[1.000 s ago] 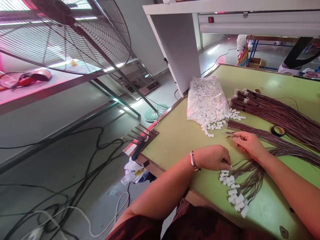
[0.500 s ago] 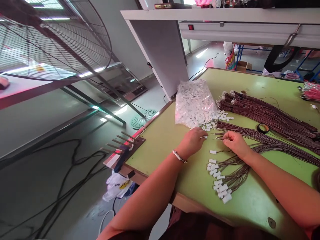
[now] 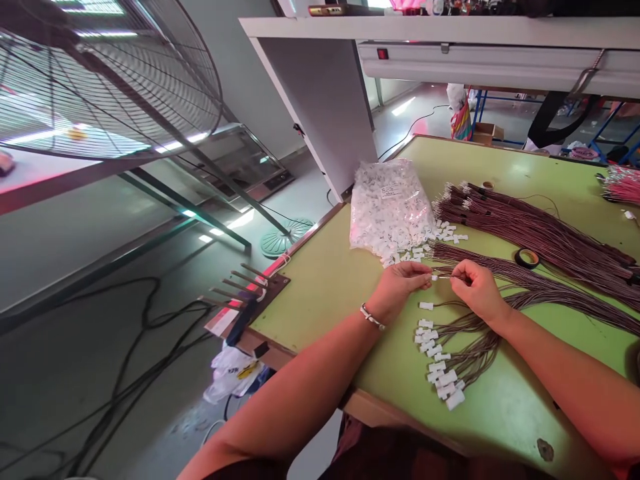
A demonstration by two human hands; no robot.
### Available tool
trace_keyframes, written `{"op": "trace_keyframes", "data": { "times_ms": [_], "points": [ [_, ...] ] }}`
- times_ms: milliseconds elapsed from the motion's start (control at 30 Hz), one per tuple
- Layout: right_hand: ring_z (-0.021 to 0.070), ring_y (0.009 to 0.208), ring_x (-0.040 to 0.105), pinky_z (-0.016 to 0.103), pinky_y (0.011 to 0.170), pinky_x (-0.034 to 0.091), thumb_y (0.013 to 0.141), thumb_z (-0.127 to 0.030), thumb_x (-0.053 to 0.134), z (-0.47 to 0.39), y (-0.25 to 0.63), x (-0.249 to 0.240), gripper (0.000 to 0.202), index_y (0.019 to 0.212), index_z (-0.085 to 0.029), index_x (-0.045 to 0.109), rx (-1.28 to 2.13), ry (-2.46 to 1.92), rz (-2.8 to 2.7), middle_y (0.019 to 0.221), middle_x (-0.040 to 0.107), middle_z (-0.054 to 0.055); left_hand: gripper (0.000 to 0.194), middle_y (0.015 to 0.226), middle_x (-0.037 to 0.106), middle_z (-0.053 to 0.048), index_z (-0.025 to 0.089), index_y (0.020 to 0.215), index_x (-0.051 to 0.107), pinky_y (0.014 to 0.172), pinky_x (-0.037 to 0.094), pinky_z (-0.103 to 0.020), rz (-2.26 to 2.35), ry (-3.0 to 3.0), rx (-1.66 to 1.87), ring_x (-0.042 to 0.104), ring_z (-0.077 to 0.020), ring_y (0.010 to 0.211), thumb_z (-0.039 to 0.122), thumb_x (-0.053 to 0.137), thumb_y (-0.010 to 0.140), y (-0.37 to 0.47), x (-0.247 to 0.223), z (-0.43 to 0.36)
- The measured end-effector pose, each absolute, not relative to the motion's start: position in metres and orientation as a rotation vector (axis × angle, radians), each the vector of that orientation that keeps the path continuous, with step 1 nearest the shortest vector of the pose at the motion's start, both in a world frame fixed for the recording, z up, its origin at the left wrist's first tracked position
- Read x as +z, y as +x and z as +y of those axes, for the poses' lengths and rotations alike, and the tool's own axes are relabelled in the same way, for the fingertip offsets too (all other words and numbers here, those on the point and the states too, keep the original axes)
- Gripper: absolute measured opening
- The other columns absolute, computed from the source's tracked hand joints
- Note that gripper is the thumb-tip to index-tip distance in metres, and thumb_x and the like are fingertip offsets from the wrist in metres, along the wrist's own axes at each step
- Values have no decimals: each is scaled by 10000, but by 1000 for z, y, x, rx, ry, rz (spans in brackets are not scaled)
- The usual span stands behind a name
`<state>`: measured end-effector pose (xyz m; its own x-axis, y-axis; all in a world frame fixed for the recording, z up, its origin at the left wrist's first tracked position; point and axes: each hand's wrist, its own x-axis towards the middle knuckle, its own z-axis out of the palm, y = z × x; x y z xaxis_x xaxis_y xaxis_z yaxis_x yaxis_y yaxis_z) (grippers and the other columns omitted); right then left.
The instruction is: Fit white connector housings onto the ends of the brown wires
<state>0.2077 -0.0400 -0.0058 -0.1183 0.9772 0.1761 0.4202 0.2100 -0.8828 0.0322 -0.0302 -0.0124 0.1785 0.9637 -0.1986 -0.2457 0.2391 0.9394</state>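
My left hand (image 3: 404,283) pinches a small white connector (image 3: 434,277) between thumb and fingers. Just right of it, my right hand (image 3: 473,287) is closed on thin brown wires (image 3: 445,276), whose bare ends point at the connector. Below my hands lie wires ending in several white connectors (image 3: 447,378). A clear bag of white connectors (image 3: 390,207) sits behind my left hand, with loose ones (image 3: 415,253) at its edge. Brown wire bundles (image 3: 540,230) stretch to the right.
A black tape roll (image 3: 527,258) lies between the bundles on the green table (image 3: 320,300). Metal prongs (image 3: 245,283) stick out at its left edge. A large fan (image 3: 125,80) stands at the left, and a shelf (image 3: 440,28) spans the back.
My left hand has moved right, away from the loose connectors, bringing the white connector up to the wire ends. My right hand has shifted slightly right.
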Motion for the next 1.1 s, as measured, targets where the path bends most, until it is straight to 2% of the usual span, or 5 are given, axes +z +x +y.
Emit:
{"op": "trace_keyframes", "data": {
  "times_ms": [333,633,800,967,1100],
  "points": [
    [99,498,352,233,481,294,669,-232,510,-40,209,-7,64,629,-201,471,797,-1371,-1697,528,422,-41,342,763,651,-10,133,834,642,760,506,-288,876,968,1097,601,-104,699,166,792,528,34,-10,-34],
    [100,491,371,234,490,309,682,-219,504,-41,207,-9,65,632,-204,466,727,-1379,-1756,534,450,-37,332,755,616,-3,137,871,643,742,496,-259,907,1047,1098,580,-98,722,140,761,561,34,-15,-32],
    [101,492,396,236,506,313,692,-207,510,-42,206,-13,62,640,-204,476,671,-1354,-1894,544,492,-32,381,726,594,6,135,938,616,671,478,-221,971,1198,1043,568,-84,668,124,737,577,31,-17,-29],
    [98,505,413,227,501,319,715,-224,516,-39,206,-15,73,650,-195,497,805,-1286,-1903,570,516,-27,538,708,593,15,148,1076,551,662,468,-216,904,1174,1005,573,-84,654,111,738,572,32,-14,-29],
    [98,508,414,225,495,318,723,-260,530,-37,207,-15,106,647,-186,524,919,-1294,-1830,557,511,-29,527,707,566,26,150,1067,567,696,466,-224,902,1102,1029,567,-83,680,100,733,570,35,-13,-32]
  ]
}}
